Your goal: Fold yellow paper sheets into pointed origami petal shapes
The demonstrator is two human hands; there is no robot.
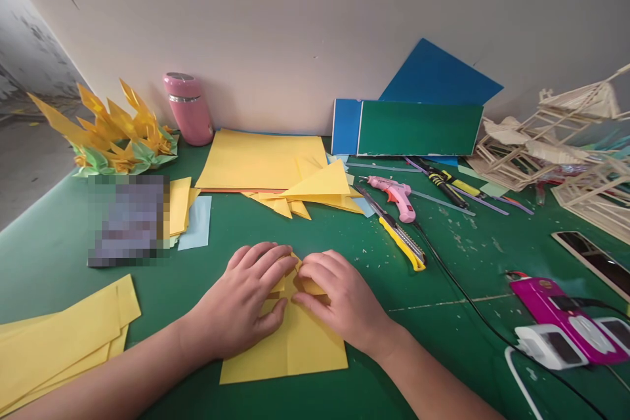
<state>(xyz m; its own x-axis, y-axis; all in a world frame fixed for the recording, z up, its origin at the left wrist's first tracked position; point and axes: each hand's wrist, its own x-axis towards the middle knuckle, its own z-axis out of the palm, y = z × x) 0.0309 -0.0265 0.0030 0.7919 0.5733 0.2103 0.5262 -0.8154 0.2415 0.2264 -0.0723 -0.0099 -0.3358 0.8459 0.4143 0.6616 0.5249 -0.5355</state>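
Observation:
A yellow sheet of paper [295, 348] lies on the green table in front of me, with a vertical crease down its middle. Its far corners are folded inward into flaps, partly covered by my fingers. My left hand [256, 302] rests over the left flap, fingers bent together and thumb low on the paper. On the other side, my right hand [342, 298] has curled fingers and thumb around the right flap. Both hands meet near the sheet's pointed far tip.
Yellow strips [63, 341] lie left. Farther back are a yellow paper stack [260, 157], folded paper pieces [319, 184], a pink bottle [189, 108] and an origami piece [118, 134]. Right: a utility knife [401, 243], pink glue gun [396, 193], its black cord, and a magenta power strip [566, 315].

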